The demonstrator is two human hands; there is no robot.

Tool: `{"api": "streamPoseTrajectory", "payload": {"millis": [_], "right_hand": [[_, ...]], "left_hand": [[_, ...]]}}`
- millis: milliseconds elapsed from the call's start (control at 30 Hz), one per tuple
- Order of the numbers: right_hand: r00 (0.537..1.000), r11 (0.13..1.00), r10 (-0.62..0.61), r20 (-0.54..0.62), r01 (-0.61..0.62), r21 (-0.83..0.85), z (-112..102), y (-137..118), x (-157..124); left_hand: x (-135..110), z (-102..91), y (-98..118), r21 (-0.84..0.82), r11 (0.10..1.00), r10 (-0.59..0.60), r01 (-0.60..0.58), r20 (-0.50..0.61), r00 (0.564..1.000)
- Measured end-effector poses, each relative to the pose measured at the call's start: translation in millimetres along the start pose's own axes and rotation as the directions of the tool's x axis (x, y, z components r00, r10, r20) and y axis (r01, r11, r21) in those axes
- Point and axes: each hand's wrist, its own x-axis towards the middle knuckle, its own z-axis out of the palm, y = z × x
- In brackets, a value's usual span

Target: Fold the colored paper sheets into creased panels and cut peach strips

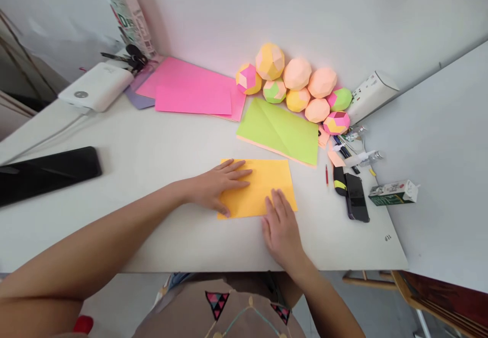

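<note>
A yellow-orange sheet of paper (263,175) lies flat on the white table in front of me. Across its left part rests my left hand (223,185), fingers spread and pointing right. My right hand (281,226) touches the lower right of the sheet with its fingertips, the fingers stretched out side by side. Neither hand grips anything. Just beyond the sheet lies a stack of paper with a green sheet (282,129) on top, creased and with a peach edge showing under it. Pink paper (194,96) lies farther left.
Several folded-paper balls (297,73) are piled against the wall. At the right are a smartphone (356,198), a black and yellow cutter (339,180), a small red pen-like stick (327,174) and a drink carton (394,193). A white power bank (99,86) and a black device (49,173) lie left.
</note>
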Motion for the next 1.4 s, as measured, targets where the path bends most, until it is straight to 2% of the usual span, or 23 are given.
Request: {"api": "streamPoseTrajectory", "payload": {"millis": [100,300,400,500,633,733,800,900,967,1000,1133,1300,1400], "right_hand": [[0.996,0.999,-0.045,0.072,0.046,-0.014,4.7,-13.7,17.3],[0.989,0.990,0.100,0.105,-0.089,-0.111,15.0,-41.9,34.9],[0.984,0.989,0.112,0.138,-0.097,-0.114,16.9,-46.0,38.0],[0.987,0.986,0.120,0.105,-0.106,-0.125,16.8,-25.2,29.9],[0.977,0.960,0.213,-0.020,-0.213,-0.184,10.6,37.1,4.5],[0.966,0.942,0.242,-0.094,-0.257,-0.217,-2.4,77.6,-8.4],[0.978,0.971,0.156,-0.136,-0.177,-0.161,-12.5,85.3,-7.2],[0.989,0.993,-0.115,-0.096,0.117,0.021,-19.7,64.8,8.9],[0.943,0.940,-0.330,-0.049,0.333,0.073,-15.9,40.1,25.1],[0.918,0.915,-0.396,-0.021,0.397,0.069,-11.9,28.1,33.5],[0.862,0.862,-0.502,0.068,0.505,-0.041,6.4,-1.3,62.9],[0.810,0.808,-0.573,0.127,0.584,-0.080,15.3,-1.6,82.8],[0.793,0.793,-0.592,0.142,0.605,-0.068,16.5,0.6,88.0]], "left_hand": [[-2.7,-1.7,-0.6,0.006,1.000,-0.027,0.027,-0.009,1.000],[-7.7,1.5,4.8,-0.038,0.999,-0.016,0.016,0.007,1.000],[-8.2,5.8,2.0,-0.059,0.998,-0.016,0.014,-0.030,0.999],[-8.6,9.2,-0.4,-0.067,0.998,-0.013,0.010,-0.047,0.999],[-8.2,8.8,-2.2,-0.082,0.997,0.001,-0.006,-0.059,0.998],[-6.7,5.5,-5.0,-0.101,0.995,0.000,-0.008,-0.072,0.997],[-5.8,3.0,-8.0,-0.106,0.994,-0.012,0.001,-0.105,0.994],[-5.3,-0.2,-13.2,-0.103,0.994,-0.036,0.017,-0.181,0.983],[-6.0,-1.9,-16.5,-0.101,0.995,-0.030,0.010,-0.202,0.979],[-6.6,-2.8,-17.8,-0.103,0.995,-0.023,0.003,-0.198,0.980],[-10.5,-8.8,-19.9,-0.136,0.991,-0.020,0.003,-0.124,0.992],[-11.8,-19.2,-17.6,-0.192,0.978,-0.082,0.083,0.014,0.997],[-10.3,-23.0,-16.8,-0.204,0.972,-0.107,0.116,0.053,0.993]]}}
